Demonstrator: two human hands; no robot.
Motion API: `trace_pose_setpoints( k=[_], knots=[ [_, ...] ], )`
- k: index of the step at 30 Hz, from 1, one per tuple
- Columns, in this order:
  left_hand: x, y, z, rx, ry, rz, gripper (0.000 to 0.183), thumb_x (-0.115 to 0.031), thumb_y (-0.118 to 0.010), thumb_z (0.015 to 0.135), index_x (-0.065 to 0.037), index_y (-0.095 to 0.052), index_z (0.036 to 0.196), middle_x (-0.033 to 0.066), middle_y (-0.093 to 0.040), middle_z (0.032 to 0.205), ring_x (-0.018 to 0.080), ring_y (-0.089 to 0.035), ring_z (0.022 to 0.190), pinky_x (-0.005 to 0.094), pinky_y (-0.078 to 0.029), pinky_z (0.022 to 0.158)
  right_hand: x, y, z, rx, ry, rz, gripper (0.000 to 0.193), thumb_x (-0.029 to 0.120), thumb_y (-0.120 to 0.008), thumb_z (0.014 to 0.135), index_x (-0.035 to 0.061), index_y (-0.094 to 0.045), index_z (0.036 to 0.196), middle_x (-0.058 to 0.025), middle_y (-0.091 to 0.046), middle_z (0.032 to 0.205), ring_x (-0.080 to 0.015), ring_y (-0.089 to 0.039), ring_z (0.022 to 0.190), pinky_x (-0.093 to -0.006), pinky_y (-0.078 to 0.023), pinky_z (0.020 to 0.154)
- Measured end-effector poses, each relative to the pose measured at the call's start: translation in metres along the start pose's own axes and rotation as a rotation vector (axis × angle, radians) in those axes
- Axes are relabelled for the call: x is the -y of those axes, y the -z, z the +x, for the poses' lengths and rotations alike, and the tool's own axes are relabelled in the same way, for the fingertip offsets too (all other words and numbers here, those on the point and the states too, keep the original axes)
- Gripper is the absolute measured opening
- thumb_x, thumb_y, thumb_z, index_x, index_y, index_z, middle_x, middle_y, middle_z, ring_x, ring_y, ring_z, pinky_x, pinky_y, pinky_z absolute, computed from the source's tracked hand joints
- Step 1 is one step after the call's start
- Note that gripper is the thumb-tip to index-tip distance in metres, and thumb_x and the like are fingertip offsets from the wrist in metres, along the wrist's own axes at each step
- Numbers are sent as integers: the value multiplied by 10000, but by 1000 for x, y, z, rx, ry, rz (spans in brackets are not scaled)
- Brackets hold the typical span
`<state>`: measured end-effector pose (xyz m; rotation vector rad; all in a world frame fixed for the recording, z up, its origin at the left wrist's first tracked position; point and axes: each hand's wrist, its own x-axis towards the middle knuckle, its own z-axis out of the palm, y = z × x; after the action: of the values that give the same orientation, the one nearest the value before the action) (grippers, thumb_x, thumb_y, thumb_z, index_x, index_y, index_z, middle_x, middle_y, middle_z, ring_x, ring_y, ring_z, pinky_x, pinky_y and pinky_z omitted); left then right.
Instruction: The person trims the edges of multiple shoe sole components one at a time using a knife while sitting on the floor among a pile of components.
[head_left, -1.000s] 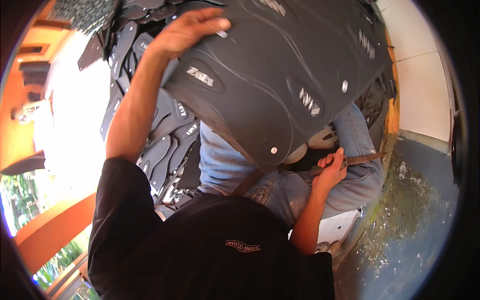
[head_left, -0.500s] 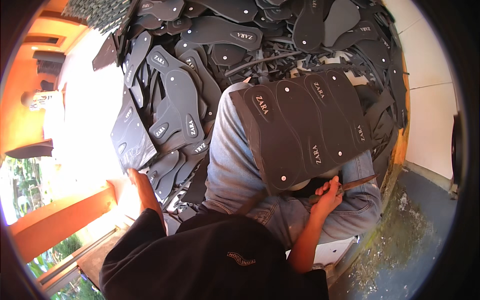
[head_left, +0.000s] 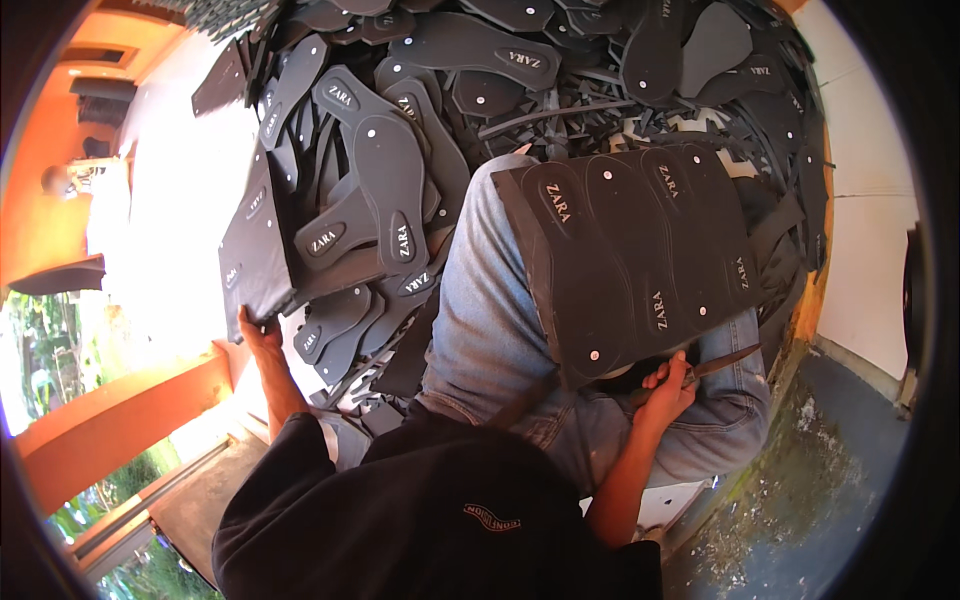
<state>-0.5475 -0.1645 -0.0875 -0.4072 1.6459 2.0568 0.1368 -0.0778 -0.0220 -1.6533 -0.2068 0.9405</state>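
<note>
At the far left, my left hand is closed on the near edge of a dark foam sheet marked with insole outlines. My right hand is wrapped around the handle of a knife, whose brown, worn blade points right over my right leg. Across my lap, just beyond that hand, lies another dark grey foam sheet with several curved insole outlines and small white dots. Neither hand appears to touch this lap sheet, though the fingers of my right hand are close to its near edge.
A heap of cut dark insoles spreads ahead and to the left. Narrow foam offcuts lie among them. A white tiled wall and a stained grey floor are on the right. An orange beam runs at the left.
My left hand has moved onto the left sheet's near edge and taken hold; that sheet has shifted and tilted. The whole view has swung slightly left. My right hand keeps the knife.
</note>
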Motion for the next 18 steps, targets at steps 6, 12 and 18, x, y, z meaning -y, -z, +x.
trace_pose_setpoints(
  k=[6, 12, 18],
  knots=[
    [-88, -50, -60, 50, -71, 134, 451, -219, -529, 906, 79, -389, 1214, 235, -503, 1147, 364, -531, 1060, 480, -513, 891, 1, 0, -2, 2, 5, 14, 216, 195, -607, 876, 63, -466, 778, -9, -433, 588, -87, -393, 447, -242, -333, 409],
    [-128, -59, -80, 17, 122, -33, 509, -169, -503, 882, 136, -306, 1239, 275, -423, 1240, 397, -441, 1166, 549, -392, 972, 1, -2, -4, 27, 3, 36, 212, 189, -606, 875, 63, -467, 776, -9, -436, 585, -87, -397, 446, -241, -332, 401],
    [-134, -66, -73, 100, -232, 63, 601, -209, -588, 816, 133, -347, 1248, 228, -414, 1257, 319, -464, 1112, 438, -420, 914, -3, 1, -2, 7, 13, 48, 211, 183, -611, 877, 50, -473, 788, -16, -446, 573, -90, -395, 424, -241, -341, 388]
  ],
)
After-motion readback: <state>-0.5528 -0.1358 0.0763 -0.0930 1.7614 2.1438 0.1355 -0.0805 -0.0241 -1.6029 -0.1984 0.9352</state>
